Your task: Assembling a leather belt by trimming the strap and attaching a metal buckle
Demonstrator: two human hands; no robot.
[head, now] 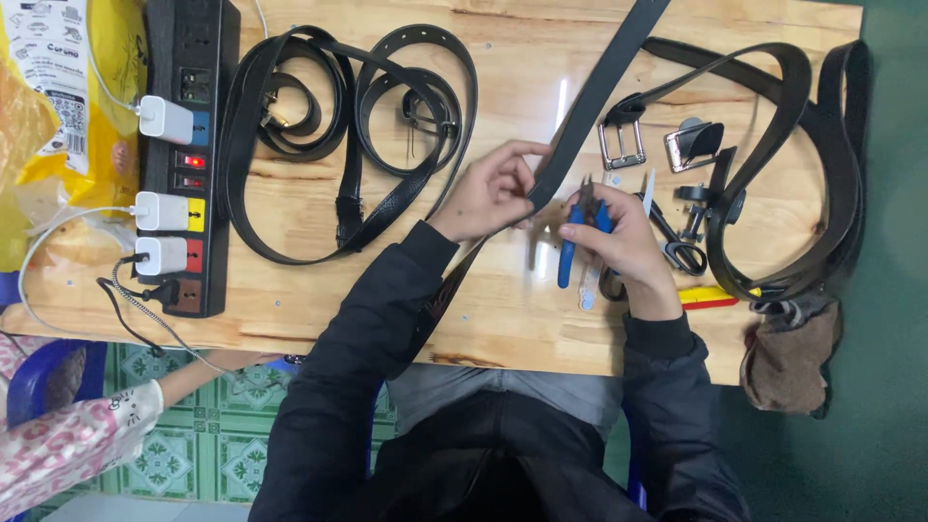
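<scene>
- Nearest the camera: two black sleeves reach forward over the near edge of the wooden table (319,208); at the lower left, well apart, a second person's arm in a pink patterned sleeve (68,445) stays below table level.
- Right hand (623,242): grip closed around the blue handles of a pair of pliers (572,237). The pliers stand roughly upright in the view, nose pointing away from the body toward the strap.
- Left hand (488,188): grip narrow, thumb and fingers pinching the black belt strap (590,101) at its near end.
- Key relation: the strap's long axis runs diagonally, from the pinch point up and to the right, past the far table edge. The pinched end lies just left of the pliers' nose, touching or nearly so; contact cannot be confirmed. The left hand is on the strap; the right hand is just beside it.
- Just right of the right hand: black scissors (677,246), a yellow-and-red tool (710,296), a square metal buckle (623,145) and a second buckle part (692,145).
- Right edge: a large looped black belt (831,193), with a brown pouch (788,358) hanging below it.
- Far left: several coiled black belts (348,126), then a black power strip (184,155) carrying white chargers, then a yellow bag (58,87).
</scene>
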